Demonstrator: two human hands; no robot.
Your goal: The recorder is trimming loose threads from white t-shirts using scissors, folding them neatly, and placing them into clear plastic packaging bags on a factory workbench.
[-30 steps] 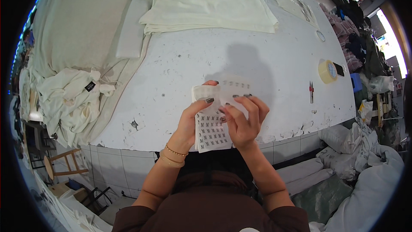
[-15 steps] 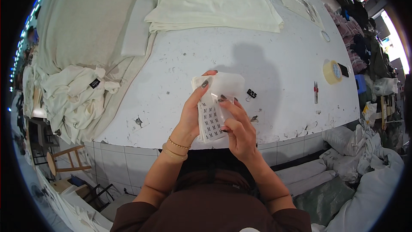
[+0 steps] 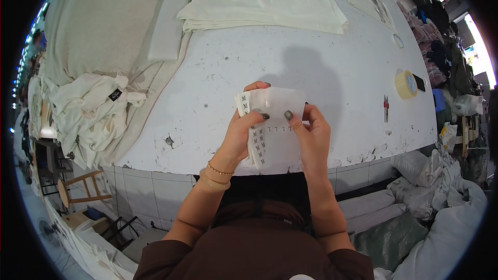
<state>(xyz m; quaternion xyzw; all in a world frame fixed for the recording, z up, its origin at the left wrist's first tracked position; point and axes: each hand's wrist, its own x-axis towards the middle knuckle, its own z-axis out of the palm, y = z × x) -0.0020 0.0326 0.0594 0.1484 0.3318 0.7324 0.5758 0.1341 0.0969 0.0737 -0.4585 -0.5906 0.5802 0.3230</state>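
Observation:
My left hand (image 3: 239, 134) is closed on a thin stack of white size-sticker sheets (image 3: 258, 151) printed with rows of small dark letters, its thumb on the front. A paler, mostly blank sticker sheet (image 3: 282, 99) overlaps that stack on the right, with one short row of small marks showing partway down it. My right hand (image 3: 315, 135) pinches this sheet by its right edge, thumb in front and fingers behind. Both hands hold the sheets above the near part of the white table (image 3: 207, 78).
Folded white garments (image 3: 264, 2) lie at the back. Leftward are a crumpled white garment (image 3: 93, 109) with a black label, beige cloth (image 3: 114, 15) and a pale slab (image 3: 168, 26). Red-handled thread snips (image 3: 386, 108), a tape roll (image 3: 405, 84) and a phone (image 3: 419, 83) lie right.
My right hand has moved right and up to the front sheet's right edge, drawing it flatter and across the stack. The black binder clip is now hidden from view.

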